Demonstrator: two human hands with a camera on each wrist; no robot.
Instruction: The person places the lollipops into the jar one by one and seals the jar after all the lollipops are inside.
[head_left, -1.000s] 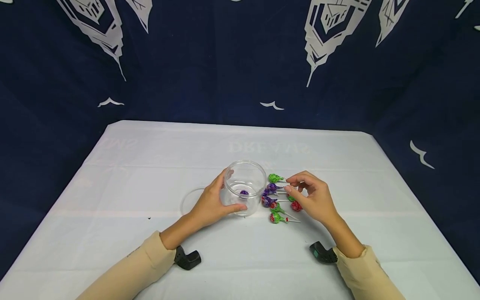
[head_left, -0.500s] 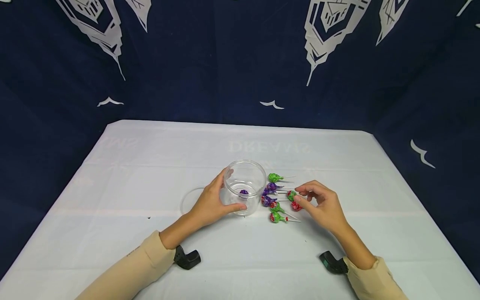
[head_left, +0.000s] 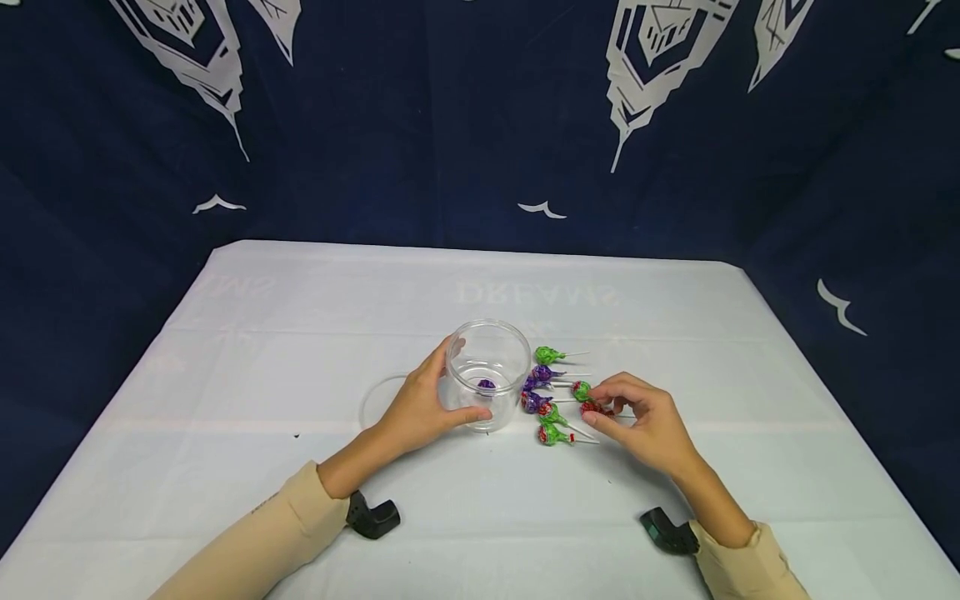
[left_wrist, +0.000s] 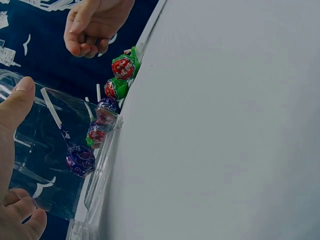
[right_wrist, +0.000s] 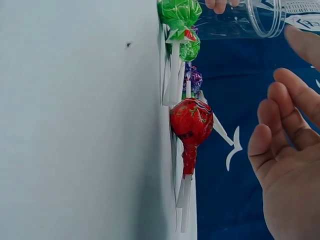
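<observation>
My left hand (head_left: 420, 408) grips a clear plastic jar (head_left: 487, 367) that stands upright on the white table (head_left: 300, 317). One purple lollipop (left_wrist: 80, 160) lies inside the jar. Right of the jar lie several wrapped lollipops: green (head_left: 549, 356), purple (head_left: 542, 374) and red (head_left: 590, 407). My right hand (head_left: 637, 417) hovers at the red lollipop (right_wrist: 191, 121), thumb and fingers loosely curled. In the right wrist view a gap shows between the fingers (right_wrist: 280, 125) and the candy, and its stick lies free on the table.
A clear lid (head_left: 375, 406) lies flat just left of the jar, partly behind my left hand. The table is ringed by a dark blue patterned cloth (head_left: 480, 125). Black camera mounts (head_left: 372, 517) sit at both wrists.
My right hand has moved from the far green lollipop's stick back toward me and down to the red lollipop. The left hand and jar have stayed still.
</observation>
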